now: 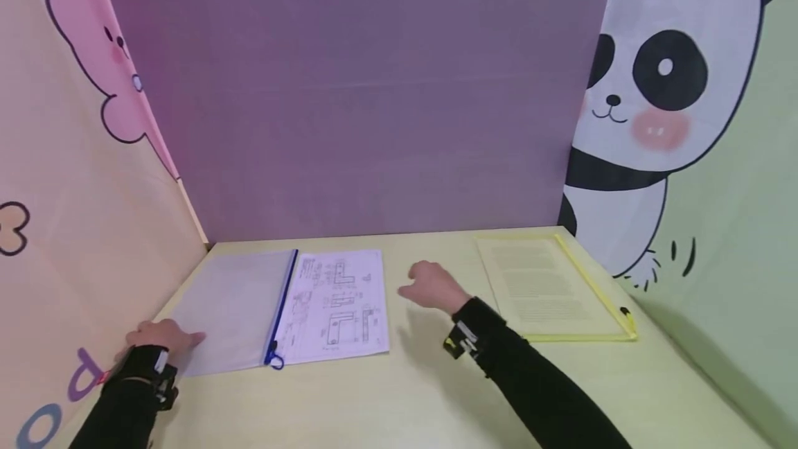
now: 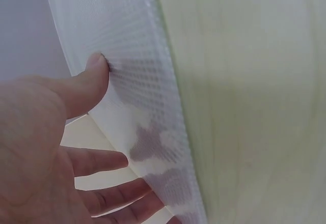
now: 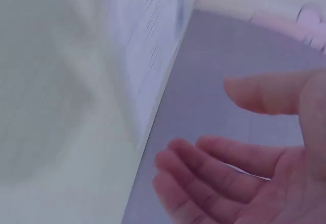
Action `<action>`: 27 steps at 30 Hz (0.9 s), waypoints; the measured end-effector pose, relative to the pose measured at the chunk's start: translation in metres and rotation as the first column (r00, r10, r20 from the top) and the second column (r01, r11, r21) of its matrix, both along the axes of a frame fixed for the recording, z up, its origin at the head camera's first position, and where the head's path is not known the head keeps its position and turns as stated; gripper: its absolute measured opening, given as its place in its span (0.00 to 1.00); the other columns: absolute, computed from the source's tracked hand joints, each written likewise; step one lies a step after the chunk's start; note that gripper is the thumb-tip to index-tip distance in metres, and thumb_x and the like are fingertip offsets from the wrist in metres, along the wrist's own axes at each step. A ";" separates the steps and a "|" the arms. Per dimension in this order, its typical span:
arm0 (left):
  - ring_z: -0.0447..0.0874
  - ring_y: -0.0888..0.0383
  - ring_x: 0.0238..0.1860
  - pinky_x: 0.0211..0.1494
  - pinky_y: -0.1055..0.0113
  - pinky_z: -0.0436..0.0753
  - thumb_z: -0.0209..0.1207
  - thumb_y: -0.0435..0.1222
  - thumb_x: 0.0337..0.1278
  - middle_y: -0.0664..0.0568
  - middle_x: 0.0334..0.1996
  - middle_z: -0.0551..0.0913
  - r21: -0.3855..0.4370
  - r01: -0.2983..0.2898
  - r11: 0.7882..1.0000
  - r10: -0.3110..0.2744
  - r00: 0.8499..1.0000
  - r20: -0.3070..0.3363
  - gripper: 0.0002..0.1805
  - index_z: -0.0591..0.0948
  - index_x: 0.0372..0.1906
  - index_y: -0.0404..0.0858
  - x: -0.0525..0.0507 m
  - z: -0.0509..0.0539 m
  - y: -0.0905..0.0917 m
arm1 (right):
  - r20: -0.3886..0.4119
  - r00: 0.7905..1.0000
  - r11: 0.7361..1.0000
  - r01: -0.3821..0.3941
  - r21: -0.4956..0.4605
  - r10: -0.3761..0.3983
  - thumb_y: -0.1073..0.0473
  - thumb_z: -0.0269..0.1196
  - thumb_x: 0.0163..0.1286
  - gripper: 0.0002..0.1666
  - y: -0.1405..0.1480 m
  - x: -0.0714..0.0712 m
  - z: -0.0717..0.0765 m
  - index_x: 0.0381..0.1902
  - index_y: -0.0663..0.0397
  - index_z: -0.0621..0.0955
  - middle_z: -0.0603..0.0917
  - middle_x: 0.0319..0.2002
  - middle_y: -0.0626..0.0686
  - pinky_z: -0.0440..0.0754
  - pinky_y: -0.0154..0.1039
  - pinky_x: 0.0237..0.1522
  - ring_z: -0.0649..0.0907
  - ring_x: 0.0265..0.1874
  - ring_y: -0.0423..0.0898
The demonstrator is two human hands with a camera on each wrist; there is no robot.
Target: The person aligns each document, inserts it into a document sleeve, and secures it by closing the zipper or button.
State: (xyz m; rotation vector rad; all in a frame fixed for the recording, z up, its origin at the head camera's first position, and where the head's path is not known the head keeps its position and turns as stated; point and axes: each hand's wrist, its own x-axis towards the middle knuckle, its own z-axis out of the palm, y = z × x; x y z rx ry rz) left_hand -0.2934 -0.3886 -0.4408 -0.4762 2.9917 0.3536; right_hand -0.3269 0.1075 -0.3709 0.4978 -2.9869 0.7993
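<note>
A clear mesh zip pouch (image 1: 233, 310) lies at the left of the table, its blue zip strip running along its right side. My left hand (image 1: 163, 338) is at the pouch's left edge. In the left wrist view, the thumb (image 2: 94, 81) presses on the mesh and the other fingers meet the edge. Beside the zip lies a white sheet with technical drawings (image 1: 337, 307); whether part of it is under the pouch cannot be told. Right of this sheet, my right hand (image 1: 433, 287) hovers above the table, fingers loosely bent around nothing.
A yellow-edged zip pouch (image 1: 536, 286) with a printed page inside lies at the table's right. A purple panel (image 1: 386, 102) stands behind the table (image 1: 324, 407). Cartoon-printed walls flank both sides, with a panda (image 1: 661, 130) at right.
</note>
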 end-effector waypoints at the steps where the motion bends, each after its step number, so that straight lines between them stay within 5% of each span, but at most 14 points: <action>1: 0.65 0.14 0.48 0.49 0.24 0.72 0.62 0.59 0.58 0.10 0.41 0.65 -0.001 0.000 1.000 0.000 1.000 0.001 0.48 0.70 0.48 0.10 -0.001 -0.001 0.001 | 0.015 1.000 0.999 -0.021 -0.044 0.022 0.53 0.68 0.66 0.24 -0.018 0.003 0.001 0.49 0.69 0.83 0.86 0.47 0.64 0.83 0.50 0.47 0.85 0.43 0.56; 8: 0.71 0.26 0.46 0.52 0.34 0.70 0.60 0.56 0.62 0.20 0.36 0.73 -0.061 0.079 0.995 -0.078 0.997 0.022 0.42 0.74 0.43 0.12 0.000 -0.002 0.006 | 0.144 0.977 0.939 -0.106 -0.329 0.160 0.54 0.72 0.64 0.20 -0.119 0.032 -0.017 0.47 0.64 0.85 0.88 0.41 0.54 0.83 0.38 0.42 0.84 0.34 0.44; 14: 0.70 0.23 0.48 0.52 0.33 0.71 0.59 0.53 0.64 0.18 0.38 0.72 -0.050 0.075 0.996 -0.073 0.997 0.038 0.39 0.75 0.44 0.12 0.004 0.009 0.011 | 0.328 0.925 0.864 -0.002 -0.503 0.193 0.59 0.72 0.64 0.21 -0.176 0.055 -0.038 0.50 0.66 0.82 0.83 0.31 0.50 0.83 0.36 0.32 0.84 0.25 0.45; 17: 0.70 0.24 0.48 0.53 0.34 0.70 0.59 0.52 0.65 0.19 0.38 0.73 -0.062 0.070 0.996 -0.068 0.997 0.043 0.37 0.75 0.43 0.13 0.006 0.012 0.012 | 0.393 0.899 0.819 0.074 -0.569 0.192 0.64 0.71 0.64 0.14 -0.198 0.062 -0.046 0.43 0.67 0.82 0.82 0.29 0.52 0.85 0.38 0.28 0.83 0.23 0.46; 21: 0.69 0.24 0.49 0.54 0.34 0.70 0.57 0.52 0.65 0.18 0.40 0.74 -0.092 0.056 0.994 -0.051 0.997 0.057 0.37 0.76 0.42 0.14 0.001 0.003 0.007 | 0.461 0.869 0.716 0.203 -0.668 0.183 0.69 0.69 0.63 0.06 -0.216 0.065 -0.059 0.30 0.63 0.80 0.82 0.26 0.55 0.82 0.34 0.21 0.80 0.19 0.43; 24: 0.67 0.22 0.50 0.55 0.33 0.70 0.57 0.53 0.66 0.15 0.42 0.71 -0.094 0.017 0.995 -0.010 0.997 0.078 0.38 0.76 0.44 0.14 -0.004 -0.003 0.004 | 0.530 0.820 0.612 0.309 -0.728 0.216 0.70 0.66 0.65 0.06 -0.224 0.064 -0.064 0.30 0.63 0.78 0.81 0.25 0.56 0.77 0.31 0.19 0.78 0.17 0.42; 27: 0.66 0.21 0.51 0.56 0.32 0.69 0.56 0.54 0.65 0.14 0.42 0.69 -0.078 -0.005 0.997 0.012 0.996 0.088 0.39 0.75 0.46 0.13 -0.006 -0.006 0.004 | 0.583 0.771 0.557 0.376 -0.741 0.255 0.68 0.64 0.69 0.05 -0.228 0.063 -0.066 0.33 0.63 0.78 0.79 0.23 0.54 0.74 0.30 0.19 0.77 0.18 0.42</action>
